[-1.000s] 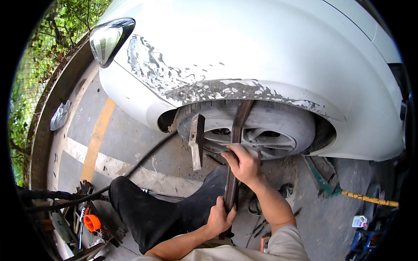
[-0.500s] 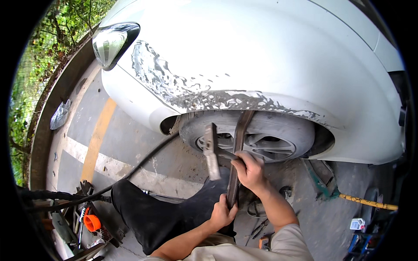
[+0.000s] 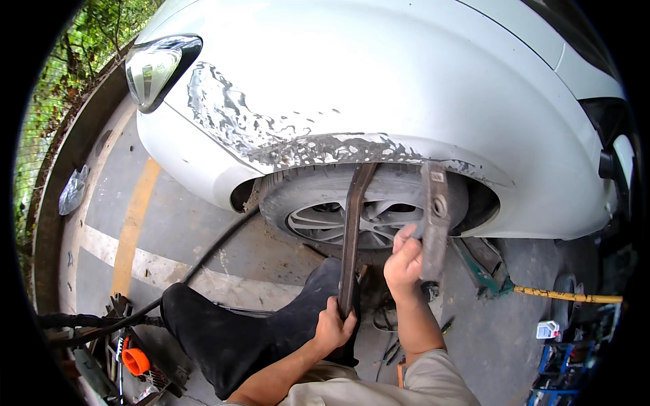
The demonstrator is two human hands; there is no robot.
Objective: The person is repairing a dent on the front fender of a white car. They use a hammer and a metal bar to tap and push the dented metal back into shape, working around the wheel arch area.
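- Firstly, head view, item one: dark metal bar, long, bent near its upper end; by its look heavy, stiff and hardly fragile, though its smooth faces could slip in bare hands
- Place of bar: upper end reaching in between the tyre and the scraped arch edge of the white fender, tip hidden; the rest slanting down across the wheel to the left hand
- Hold for bar: lower end, probably, well apart from the arch, where the length should give most leverage
- Left hand: fingers wrapped round the bar's lower part, over the black trousers
- Item two, same view: hammer, blocky worn metal head, near upright in the view; likely head-heavy, rigid, hard to damage; best gripped by the handle, fingers clear of the head
- Right hand: curled about the hammer's handle, which is mostly hidden; exact finger placement cannot be told
- Place of hammer: head just right of the right hand, overlapping the tyre's right side in the view; hammer and right hand both stand to the right of the bar, apart from it
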